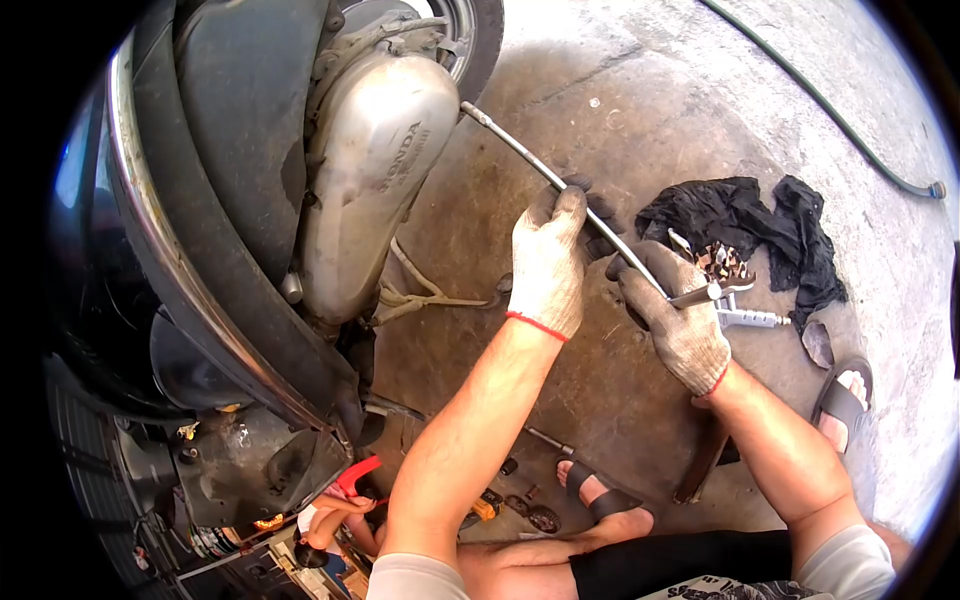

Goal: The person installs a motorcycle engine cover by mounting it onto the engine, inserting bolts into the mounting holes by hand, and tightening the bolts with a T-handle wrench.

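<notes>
Both hands wear pale knit work gloves with dark, stained fingers. My left hand [548, 255] is closed around the middle of a long T-handle socket wrench [525, 152]. At the handle end, my right hand [680, 315] is wrapped round the shaft near the crossbar. The socket end reaches the edge of a metal engine cover [385, 170] marked HONDA; whether it sits on a bolt cannot be made out. Above the cover is part of a wheel [478, 50]. The scooter's dark body [240, 130] fills the left side.
A black cloth [710, 210], a pile of small metal parts [722, 262] and a silver air tool [752, 317] lie right of my hands. A hose [820, 100] crosses the floor. Loose tools and parts [540, 515] lie near my foot. Another person [330, 520] is at lower left.
</notes>
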